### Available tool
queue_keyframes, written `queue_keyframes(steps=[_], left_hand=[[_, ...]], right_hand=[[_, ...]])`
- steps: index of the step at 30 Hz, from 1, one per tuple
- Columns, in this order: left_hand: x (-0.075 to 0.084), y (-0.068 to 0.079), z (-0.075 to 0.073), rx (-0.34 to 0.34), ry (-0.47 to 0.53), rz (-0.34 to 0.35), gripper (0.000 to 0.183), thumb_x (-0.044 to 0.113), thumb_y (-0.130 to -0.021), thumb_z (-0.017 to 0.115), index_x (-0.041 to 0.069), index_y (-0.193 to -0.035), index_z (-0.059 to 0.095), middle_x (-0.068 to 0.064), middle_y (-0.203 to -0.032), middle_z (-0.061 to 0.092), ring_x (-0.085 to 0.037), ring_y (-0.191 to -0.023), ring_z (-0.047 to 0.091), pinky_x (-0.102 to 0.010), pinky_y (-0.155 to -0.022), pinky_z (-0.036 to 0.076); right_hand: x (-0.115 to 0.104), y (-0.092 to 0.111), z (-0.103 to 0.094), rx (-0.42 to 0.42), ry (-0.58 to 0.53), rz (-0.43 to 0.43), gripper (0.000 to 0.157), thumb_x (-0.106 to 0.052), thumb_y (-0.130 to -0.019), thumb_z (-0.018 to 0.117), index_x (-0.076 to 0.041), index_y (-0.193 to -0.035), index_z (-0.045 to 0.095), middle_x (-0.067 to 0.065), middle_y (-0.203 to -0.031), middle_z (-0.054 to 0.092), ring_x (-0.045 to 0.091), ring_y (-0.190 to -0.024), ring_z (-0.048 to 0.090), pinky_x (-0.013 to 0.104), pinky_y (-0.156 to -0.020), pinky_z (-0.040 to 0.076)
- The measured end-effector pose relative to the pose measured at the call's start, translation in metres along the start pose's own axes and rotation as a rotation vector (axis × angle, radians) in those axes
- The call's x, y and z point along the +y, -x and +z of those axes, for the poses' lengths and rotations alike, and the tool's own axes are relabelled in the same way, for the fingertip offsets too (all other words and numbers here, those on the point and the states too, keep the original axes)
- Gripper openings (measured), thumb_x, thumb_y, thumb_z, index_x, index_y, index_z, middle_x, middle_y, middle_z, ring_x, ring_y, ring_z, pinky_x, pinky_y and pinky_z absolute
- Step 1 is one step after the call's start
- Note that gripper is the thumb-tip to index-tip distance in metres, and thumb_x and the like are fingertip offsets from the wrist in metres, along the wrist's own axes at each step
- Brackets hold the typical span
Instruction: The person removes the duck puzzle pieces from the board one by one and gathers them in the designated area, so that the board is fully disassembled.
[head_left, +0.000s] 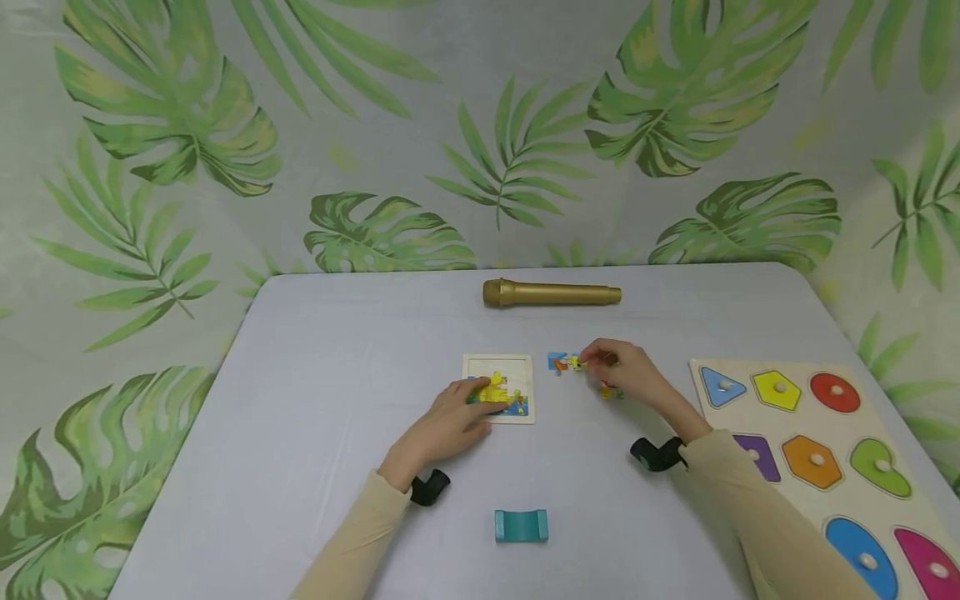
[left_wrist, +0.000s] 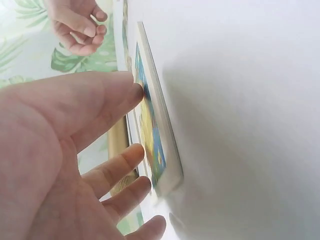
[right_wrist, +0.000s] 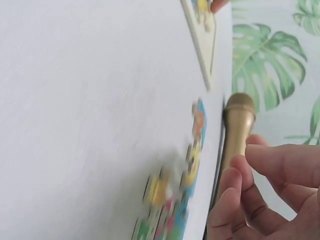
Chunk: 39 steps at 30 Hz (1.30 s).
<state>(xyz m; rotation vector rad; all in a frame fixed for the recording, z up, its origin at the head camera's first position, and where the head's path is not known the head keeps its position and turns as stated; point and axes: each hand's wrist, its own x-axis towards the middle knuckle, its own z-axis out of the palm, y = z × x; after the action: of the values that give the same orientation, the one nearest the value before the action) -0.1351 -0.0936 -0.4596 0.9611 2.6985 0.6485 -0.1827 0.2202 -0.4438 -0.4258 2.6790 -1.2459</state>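
My left hand (head_left: 448, 421) has its fingers extended over a small square jigsaw tray (head_left: 517, 367) with a pale wooden frame. Blue and yellow puzzle pieces (head_left: 496, 390) fill the lower part of the tray, while its upper part shows bare wood. In the left wrist view, fingertips (left_wrist: 136, 152) touch the puzzle. To the right of the tray, my right hand (head_left: 628, 368) is over loose colourful puzzle pieces (head_left: 559, 363). The right wrist view shows its fingers loosely bent with nothing between them, and a cluster of pieces (right_wrist: 160, 192) lying on the table below.
Behind the puzzle lies a gold microphone (head_left: 555, 293). A wooden shape board (head_left: 765, 425) with knobbed coloured shapes takes up the right side, partly under the right sleeve. Near the front is a teal block (head_left: 521, 527) with a curved-in top. A leaf-print cloth (head_left: 517, 150) hangs behind the table.
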Motion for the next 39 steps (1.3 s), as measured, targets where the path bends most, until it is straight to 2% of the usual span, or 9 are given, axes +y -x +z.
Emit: queue_keyframes(steps=[5, 9, 14, 20, 28, 39], left_hand=[[-0.006, 0.004, -0.002, 0.016, 0.016, 0.008, 0.036, 0.018, -0.096, 0.059, 0.014, -0.132, 0.06, -0.017, -0.149, 0.033, -0.035, -0.136, 0.028, -0.051, -0.108, 0.025], [-0.011, 0.006, -0.001, 0.026, 0.032, 0.029, 0.036, 0.018, -0.096, 0.059, 0.013, -0.132, 0.06, -0.017, -0.149, 0.033, -0.036, -0.136, 0.028, -0.052, -0.107, 0.026], [-0.013, 0.006, 0.0, 0.028, 0.034, 0.035, 0.036, 0.017, -0.096, 0.058, 0.014, -0.132, 0.06, -0.017, -0.149, 0.033, -0.036, -0.135, 0.03, -0.05, -0.107, 0.027], [-0.013, 0.006, -0.001, 0.024, 0.013, 0.044, 0.036, 0.017, -0.096, 0.058, 0.014, -0.132, 0.06, -0.019, -0.148, 0.035, -0.037, -0.132, 0.034, -0.049, -0.106, 0.029], [-0.011, 0.006, -0.003, 0.034, 0.006, 0.047, 0.035, 0.016, -0.096, 0.058, 0.013, -0.131, 0.061, -0.02, -0.146, 0.036, -0.038, -0.129, 0.037, -0.048, -0.105, 0.031], [-0.009, 0.006, -0.004, 0.025, 0.008, 0.022, 0.034, 0.017, -0.096, 0.058, 0.014, -0.13, 0.062, -0.02, -0.146, 0.036, -0.039, -0.13, 0.036, -0.049, -0.105, 0.031]], right_hand=[[-0.017, -0.013, 0.021, -0.035, -0.021, -0.061, 0.012, 0.004, -0.088, 0.062, 0.001, -0.099, 0.066, 0.009, -0.089, 0.064, 0.023, -0.083, 0.056, 0.034, -0.075, 0.046], [-0.031, -0.024, 0.042, -0.08, -0.046, -0.092, 0.014, 0.007, -0.085, 0.061, 0.003, -0.098, 0.065, 0.01, -0.089, 0.064, 0.022, -0.081, 0.055, 0.034, -0.075, 0.046], [-0.048, -0.033, 0.063, -0.118, -0.061, -0.109, 0.017, 0.007, -0.083, 0.061, 0.002, -0.1, 0.065, 0.01, -0.092, 0.064, 0.023, -0.084, 0.057, 0.034, -0.078, 0.047], [-0.056, -0.04, 0.082, -0.143, -0.048, -0.079, 0.022, 0.008, -0.08, 0.06, -0.001, -0.1, 0.065, 0.008, -0.091, 0.062, 0.019, -0.082, 0.054, 0.032, -0.076, 0.045], [-0.06, -0.041, 0.089, -0.142, -0.054, -0.054, 0.022, 0.008, -0.08, 0.059, 0.0, -0.1, 0.065, 0.008, -0.091, 0.062, 0.019, -0.082, 0.054, 0.031, -0.076, 0.047], [-0.062, -0.042, 0.09, -0.103, -0.06, -0.083, 0.026, 0.009, -0.08, 0.06, -0.001, -0.104, 0.066, 0.005, -0.083, 0.055, 0.018, -0.073, 0.05, 0.028, -0.066, 0.043]])
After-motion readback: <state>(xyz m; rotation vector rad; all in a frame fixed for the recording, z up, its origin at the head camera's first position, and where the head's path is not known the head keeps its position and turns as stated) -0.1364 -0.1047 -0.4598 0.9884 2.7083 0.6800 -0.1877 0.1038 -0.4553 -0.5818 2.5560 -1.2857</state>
